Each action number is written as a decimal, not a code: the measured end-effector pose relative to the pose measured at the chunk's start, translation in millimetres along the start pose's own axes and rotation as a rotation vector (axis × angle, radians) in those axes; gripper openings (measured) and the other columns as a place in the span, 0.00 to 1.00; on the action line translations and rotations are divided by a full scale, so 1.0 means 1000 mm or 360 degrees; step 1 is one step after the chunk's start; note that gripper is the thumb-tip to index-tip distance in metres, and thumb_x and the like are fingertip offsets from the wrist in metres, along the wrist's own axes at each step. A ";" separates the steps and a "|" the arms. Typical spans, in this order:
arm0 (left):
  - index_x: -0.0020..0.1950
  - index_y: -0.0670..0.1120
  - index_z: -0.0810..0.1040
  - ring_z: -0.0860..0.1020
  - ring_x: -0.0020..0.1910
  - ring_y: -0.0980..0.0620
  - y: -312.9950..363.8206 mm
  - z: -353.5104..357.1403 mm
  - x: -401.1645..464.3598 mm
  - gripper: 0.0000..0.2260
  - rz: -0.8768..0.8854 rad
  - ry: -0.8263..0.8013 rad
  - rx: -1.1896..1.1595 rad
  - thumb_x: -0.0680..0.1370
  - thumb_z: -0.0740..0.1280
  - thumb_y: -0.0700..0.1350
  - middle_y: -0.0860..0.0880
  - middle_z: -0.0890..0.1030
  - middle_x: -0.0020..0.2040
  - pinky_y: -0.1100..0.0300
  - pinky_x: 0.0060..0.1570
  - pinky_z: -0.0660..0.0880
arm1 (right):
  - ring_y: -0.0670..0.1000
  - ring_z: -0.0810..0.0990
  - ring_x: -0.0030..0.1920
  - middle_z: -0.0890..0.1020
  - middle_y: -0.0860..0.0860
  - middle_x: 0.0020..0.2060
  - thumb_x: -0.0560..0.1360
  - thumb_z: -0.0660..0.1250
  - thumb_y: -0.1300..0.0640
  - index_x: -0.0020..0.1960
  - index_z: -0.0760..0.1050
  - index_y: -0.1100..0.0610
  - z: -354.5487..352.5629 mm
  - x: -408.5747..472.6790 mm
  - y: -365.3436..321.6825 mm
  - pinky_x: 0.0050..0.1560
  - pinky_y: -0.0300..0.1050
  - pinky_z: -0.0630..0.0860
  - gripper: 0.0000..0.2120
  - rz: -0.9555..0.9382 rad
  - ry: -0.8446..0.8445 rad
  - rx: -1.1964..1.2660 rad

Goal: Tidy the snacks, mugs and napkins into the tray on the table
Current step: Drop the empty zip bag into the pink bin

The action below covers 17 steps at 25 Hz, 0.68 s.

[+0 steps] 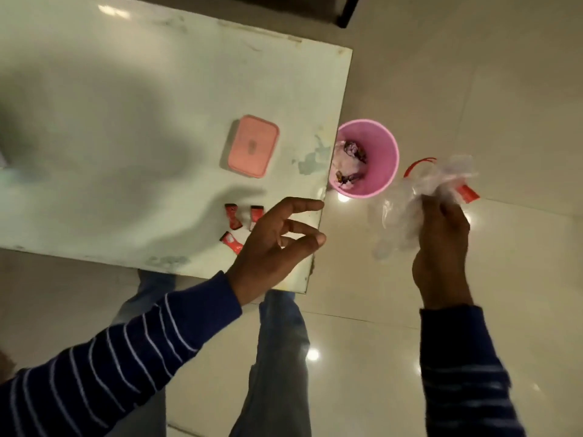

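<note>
The right hand (pixel 441 244) is held out over the floor, its fingers curled round a crumpled clear plastic bag (pixel 419 197); a red strip and a small red tag are seen at the bag's upper edge. The left hand (pixel 277 241) hangs above the near right corner of the table (pixel 126 105), fingers loosely spread and slightly bent, and nothing is held in it. Both forearms are covered by dark blue sleeves (pixel 126 351) with thin white stripes.

Just beside the left hand, three small red snack packets (pixel 232 216) are counted on the tabletop; the one on the right is partly hidden behind the fingers, so further packets beneath the hand cannot be ruled out. Beyond them, one pink lidded box (pixel 254 146) is set flat on the table, near its right edge.

Off the table's right edge, one pink bin (pixel 383 152) is stood on the tiled floor (pixel 473 89), between the table and the bag. A few crumpled wrappers are seen inside it; their number cannot be told. Two legs in blue jeans (pixel 277 357) are seen below the table edge.
</note>
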<state>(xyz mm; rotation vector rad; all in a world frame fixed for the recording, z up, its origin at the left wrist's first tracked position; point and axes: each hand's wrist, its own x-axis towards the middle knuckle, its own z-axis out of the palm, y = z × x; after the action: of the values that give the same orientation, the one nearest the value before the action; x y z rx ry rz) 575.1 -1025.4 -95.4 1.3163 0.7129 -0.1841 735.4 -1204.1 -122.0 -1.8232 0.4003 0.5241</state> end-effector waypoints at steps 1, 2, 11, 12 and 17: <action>0.63 0.50 0.76 0.81 0.55 0.50 -0.004 0.007 0.009 0.20 0.0002 0.0049 0.0011 0.72 0.70 0.51 0.56 0.80 0.62 0.45 0.58 0.78 | 0.47 0.83 0.50 0.84 0.48 0.50 0.80 0.66 0.57 0.57 0.82 0.56 -0.005 0.026 0.010 0.46 0.40 0.80 0.09 0.0000 -0.0026 -0.0033; 0.61 0.48 0.77 0.81 0.54 0.47 -0.007 0.013 0.016 0.17 0.0009 0.0088 0.0018 0.73 0.70 0.48 0.54 0.81 0.61 0.43 0.58 0.78 | 0.49 0.83 0.49 0.84 0.50 0.50 0.79 0.68 0.57 0.57 0.82 0.59 -0.007 0.048 0.020 0.47 0.44 0.80 0.10 0.0002 -0.0038 -0.0064; 0.55 0.43 0.79 0.83 0.47 0.52 -0.020 0.010 0.051 0.08 0.0051 0.0365 -0.0001 0.77 0.66 0.38 0.46 0.85 0.52 0.67 0.43 0.76 | 0.51 0.77 0.39 0.78 0.55 0.39 0.67 0.66 0.61 0.38 0.74 0.57 0.040 0.181 0.112 0.42 0.59 0.80 0.01 -0.0492 0.0277 -0.0620; 0.55 0.43 0.79 0.83 0.46 0.52 -0.023 0.006 0.052 0.07 0.0059 0.0384 0.0002 0.78 0.66 0.38 0.46 0.85 0.52 0.68 0.43 0.75 | 0.52 0.77 0.41 0.79 0.57 0.41 0.69 0.66 0.59 0.42 0.75 0.61 0.045 0.200 0.132 0.45 0.59 0.79 0.05 -0.0632 0.0299 -0.0735; 0.55 0.44 0.79 0.83 0.46 0.51 -0.038 -0.029 0.043 0.07 0.0110 0.0564 -0.0007 0.78 0.65 0.38 0.45 0.85 0.53 0.64 0.43 0.77 | 0.65 0.60 0.75 0.59 0.64 0.77 0.75 0.67 0.56 0.78 0.57 0.62 0.060 0.241 0.195 0.77 0.60 0.57 0.35 -0.0446 -0.0449 -0.1583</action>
<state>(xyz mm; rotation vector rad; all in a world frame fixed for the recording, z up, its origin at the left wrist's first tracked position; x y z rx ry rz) 577.9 -997.5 -153.4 1.3825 0.9637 0.1104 828.5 -1208.3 -423.1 -2.6332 -0.3942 0.8546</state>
